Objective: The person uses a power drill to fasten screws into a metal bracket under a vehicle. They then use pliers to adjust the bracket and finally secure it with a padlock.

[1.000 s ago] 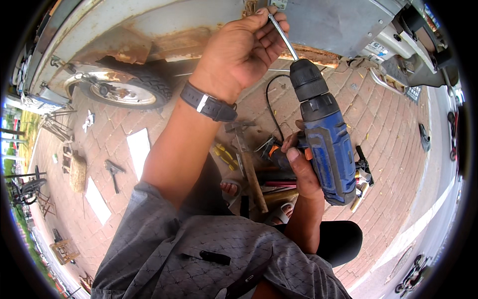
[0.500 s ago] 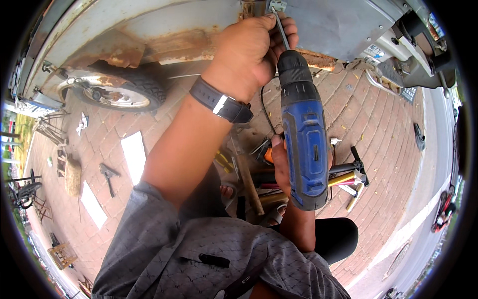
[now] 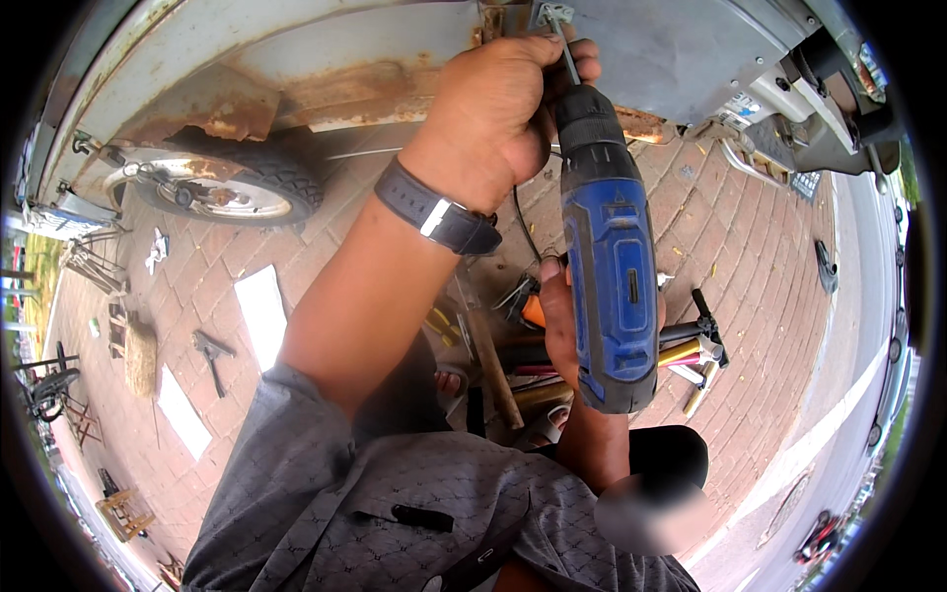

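Observation:
My right hand point(image 3: 560, 321) grips a blue and black cordless drill point(image 3: 614, 281) from beneath; most of its fingers are hidden behind the tool body. A long thin metal driver bit point(image 3: 566, 54) points up from the black chuck point(image 3: 590, 118) toward a small pale metal bracket point(image 3: 555, 14) on the grey vehicle panel point(image 3: 671, 59). My left hand point(image 3: 498, 109), with a dark strap on the wrist, has its thumb and fingers closed around the bit near its tip. Whether a screw sits at the tip is too small to tell.
Rusty bodywork point(image 3: 365, 89) and a wheel point(image 3: 232, 192) are at upper left. Between my legs lie a wooden-handled tool point(image 3: 493, 365) and several other tools. White sheets point(image 3: 261, 316), a dark metal tool point(image 3: 211, 360) and a log point(image 3: 140, 360) are on the brick paving. A road runs along the right.
The drill has shifted slightly up and right, while my left hand keeps its hold near the tip. On the road, a red motorcycle has moved toward the lower right of the picture.

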`<move>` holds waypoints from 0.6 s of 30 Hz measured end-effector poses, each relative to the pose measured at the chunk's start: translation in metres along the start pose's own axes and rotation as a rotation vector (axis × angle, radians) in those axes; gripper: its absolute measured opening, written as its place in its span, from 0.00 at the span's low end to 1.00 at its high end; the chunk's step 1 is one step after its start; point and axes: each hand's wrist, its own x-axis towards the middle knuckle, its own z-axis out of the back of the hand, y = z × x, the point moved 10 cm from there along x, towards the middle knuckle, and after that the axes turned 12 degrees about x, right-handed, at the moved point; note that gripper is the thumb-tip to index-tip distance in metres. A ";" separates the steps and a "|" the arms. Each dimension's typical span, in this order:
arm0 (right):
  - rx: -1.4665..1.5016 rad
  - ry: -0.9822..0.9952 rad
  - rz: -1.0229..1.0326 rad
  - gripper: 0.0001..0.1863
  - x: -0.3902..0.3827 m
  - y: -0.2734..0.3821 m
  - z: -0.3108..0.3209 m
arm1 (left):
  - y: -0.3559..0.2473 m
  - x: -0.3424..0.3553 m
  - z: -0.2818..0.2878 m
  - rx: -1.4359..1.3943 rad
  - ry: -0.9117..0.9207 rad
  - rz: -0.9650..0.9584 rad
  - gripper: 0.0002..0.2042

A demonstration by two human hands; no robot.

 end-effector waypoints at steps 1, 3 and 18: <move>-0.063 0.004 0.081 0.08 0.001 0.008 -0.001 | 0.001 0.000 0.000 -0.002 0.004 0.005 0.11; -0.134 0.000 0.262 0.09 0.002 0.023 -0.003 | 0.001 0.000 0.000 -0.001 0.009 0.010 0.11; 0.169 0.020 -0.163 0.14 -0.008 -0.023 -0.011 | 0.004 -0.074 -0.012 0.304 0.218 0.069 0.27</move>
